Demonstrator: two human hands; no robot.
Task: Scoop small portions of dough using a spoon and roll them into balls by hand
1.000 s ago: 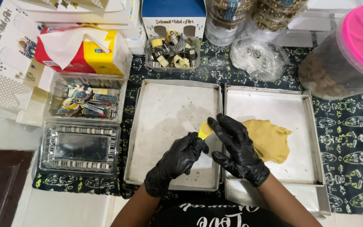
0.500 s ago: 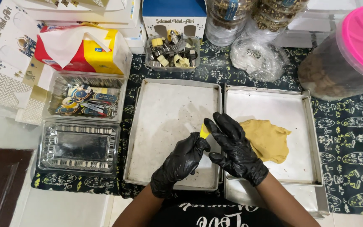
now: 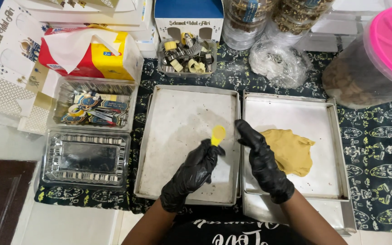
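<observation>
While the left hand [image 3: 191,174], in a black glove, pinches a small yellow disc-shaped piece [image 3: 218,134] between its fingertips above the left tray [image 3: 159,181], the grip looks thin: only the lower edge is caught, so the piece could slip and drop onto the floured metal, or bend if it is soft. Whether it is dough or a plastic cutter I cannot tell from this angle. The right hand [image 3: 262,163], also gloved, is loosely open and holds nothing, its fingers over the seam between the two trays; a careless move could nudge the right tray [image 3: 332,136], whose near edge overlaps another pan at the bench's near edge. Beyond the right hand lies the yellow dough slab [image 3: 291,152], which could stick if pressed. Farther back, the tub of metal cutters [image 3: 187,56] and the pink-lidded jar [image 3: 377,59] stand well apart from the hands.
</observation>
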